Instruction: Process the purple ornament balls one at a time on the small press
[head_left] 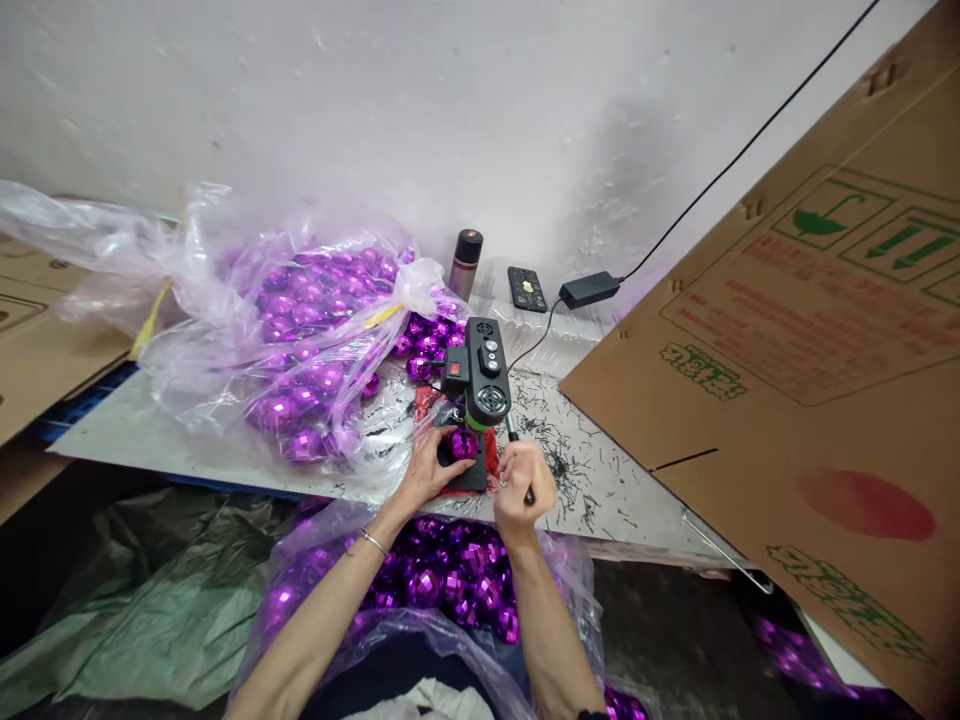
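The carton (pixel 780 350) stood at 3 o'clock, beside the table (pixel 127 430); if somebody pushed it, I think it could disturb the right hand (pixel 525 480). In the centre was the press (pixel 487 370), with a purple ball (pixel 463 443) under its head. The right hand was closed in a fist around the lever (pixel 511 428). The left hand (pixel 431 462) was half closed, holding the ball between thumb and fingers, so a careless pull could pinch a fingertip, and a crooked hold could make the ball slip or dent. As for containers, the inside of the carton did not show. The upper bag (pixel 199 390), at 10 o'clock, contained many purple balls; the lower bag (pixel 581 590), at 6 o'clock, contained more of them.
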